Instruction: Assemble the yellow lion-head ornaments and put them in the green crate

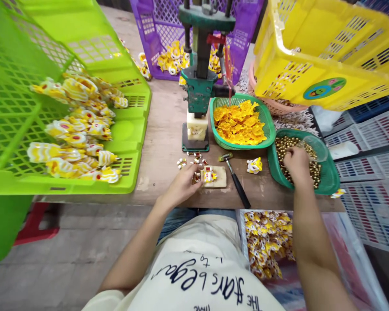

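My left hand [182, 183] rests on the table, thumb and fingers apart, beside a small yellow-and-white plastic toy piece [209, 175] with red details. That piece lies on a flat beige block [221, 178]. Small red-and-white parts [182, 163] are scattered around the fingertips. My right hand [297, 163] reaches into a green basket [333, 178] of small gold balls [283, 144]. Its fingers are drawn together over the balls, and what they hold, if anything, is hidden. A clear plastic cup [316, 147] lies in the same basket. A hammer [238, 183] and a toy figure [254, 165] lie between my hands.
A green hand press [199, 88] stands at the middle back. Behind it is a purple crate [145, 43]. A lime crate [129, 155] with toy pieces fills the left. At right are a green basket [215, 134] of yellow parts [240, 123] and a yellow crate [288, 73].
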`<move>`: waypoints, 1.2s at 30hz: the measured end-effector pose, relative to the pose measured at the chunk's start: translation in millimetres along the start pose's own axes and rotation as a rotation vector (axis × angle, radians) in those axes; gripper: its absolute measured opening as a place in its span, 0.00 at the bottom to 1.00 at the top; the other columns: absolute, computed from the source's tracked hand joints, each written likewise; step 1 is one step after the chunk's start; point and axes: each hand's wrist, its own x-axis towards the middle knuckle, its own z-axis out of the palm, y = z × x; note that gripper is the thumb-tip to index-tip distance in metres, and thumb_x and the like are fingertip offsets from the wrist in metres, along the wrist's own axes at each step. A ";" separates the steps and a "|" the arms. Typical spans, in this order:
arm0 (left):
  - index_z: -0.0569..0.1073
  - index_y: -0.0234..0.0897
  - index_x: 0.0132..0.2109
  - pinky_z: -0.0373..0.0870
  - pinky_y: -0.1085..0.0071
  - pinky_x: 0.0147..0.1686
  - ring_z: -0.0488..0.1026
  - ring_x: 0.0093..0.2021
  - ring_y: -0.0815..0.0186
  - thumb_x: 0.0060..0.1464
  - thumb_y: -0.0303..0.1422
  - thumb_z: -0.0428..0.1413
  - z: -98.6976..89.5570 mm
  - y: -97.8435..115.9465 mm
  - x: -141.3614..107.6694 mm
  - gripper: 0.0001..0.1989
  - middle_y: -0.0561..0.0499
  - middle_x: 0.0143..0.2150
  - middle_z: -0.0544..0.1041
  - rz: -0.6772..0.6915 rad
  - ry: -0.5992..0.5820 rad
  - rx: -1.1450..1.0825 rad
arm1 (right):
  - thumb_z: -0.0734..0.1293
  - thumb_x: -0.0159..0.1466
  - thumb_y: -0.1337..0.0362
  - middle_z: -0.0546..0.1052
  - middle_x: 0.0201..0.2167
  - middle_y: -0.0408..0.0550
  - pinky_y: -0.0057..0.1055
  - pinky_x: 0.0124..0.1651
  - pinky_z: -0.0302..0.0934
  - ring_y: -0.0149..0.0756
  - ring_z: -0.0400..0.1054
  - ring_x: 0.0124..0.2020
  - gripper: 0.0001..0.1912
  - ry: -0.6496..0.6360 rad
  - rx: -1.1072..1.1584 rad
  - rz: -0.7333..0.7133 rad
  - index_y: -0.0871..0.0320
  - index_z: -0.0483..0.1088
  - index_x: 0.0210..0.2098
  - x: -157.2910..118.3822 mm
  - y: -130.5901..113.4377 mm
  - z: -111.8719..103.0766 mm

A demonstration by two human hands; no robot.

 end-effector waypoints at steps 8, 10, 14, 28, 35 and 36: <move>0.65 0.38 0.63 0.61 0.57 0.62 0.66 0.61 0.54 0.52 0.30 0.61 6.9 -4.2 6.4 0.31 0.40 0.60 0.69 0.082 0.003 -0.032 | 0.68 0.59 0.52 0.75 0.27 0.45 0.26 0.24 0.59 0.30 0.64 0.23 0.15 -0.311 1.062 0.072 0.56 0.73 0.38 -130.3 -117.3 11.2; 0.65 0.38 0.63 0.62 0.58 0.61 0.66 0.61 0.54 0.53 0.30 0.61 10.7 -8.8 8.1 0.30 0.40 0.60 0.69 0.113 0.006 -0.041 | 0.72 0.55 0.51 0.74 0.24 0.43 0.24 0.21 0.56 0.27 0.62 0.20 0.16 -0.494 1.274 0.184 0.57 0.73 0.34 -150.8 -141.0 31.1; 0.65 0.38 0.62 0.62 0.60 0.60 0.66 0.60 0.56 0.53 0.32 0.61 15.0 -16.7 11.7 0.30 0.41 0.59 0.69 0.169 0.020 -0.038 | 0.78 0.48 0.55 0.75 0.23 0.42 0.21 0.22 0.55 0.23 0.63 0.20 0.19 -0.674 1.556 0.409 0.59 0.73 0.33 -163.1 -155.8 59.1; 0.63 0.40 0.49 0.68 0.71 0.42 0.71 0.43 0.66 0.44 0.33 0.67 29.7 7.7 17.7 0.28 0.50 0.45 0.69 -0.037 0.316 -0.629 | 0.72 0.59 0.57 0.76 0.30 0.43 0.23 0.31 0.61 0.26 0.67 0.29 0.13 -0.350 1.403 0.211 0.57 0.75 0.41 -179.8 -160.3 44.8; 0.67 0.38 0.55 0.69 0.74 0.34 0.69 0.31 0.70 0.47 0.37 0.64 34.1 50.6 12.6 0.28 0.53 0.35 0.71 -0.224 0.110 -1.227 | 0.69 0.64 0.56 0.75 0.28 0.42 0.25 0.30 0.64 0.27 0.67 0.25 0.11 -0.089 1.175 -0.016 0.58 0.73 0.39 -176.8 -167.2 39.3; 0.68 0.38 0.55 0.70 0.73 0.34 0.69 0.31 0.70 0.49 0.39 0.62 35.8 53.8 12.3 0.27 0.53 0.34 0.72 -0.239 0.102 -1.285 | 0.68 0.64 0.56 0.75 0.29 0.43 0.26 0.30 0.65 0.27 0.67 0.25 0.10 -0.057 1.157 -0.046 0.58 0.74 0.38 -175.6 -166.2 40.7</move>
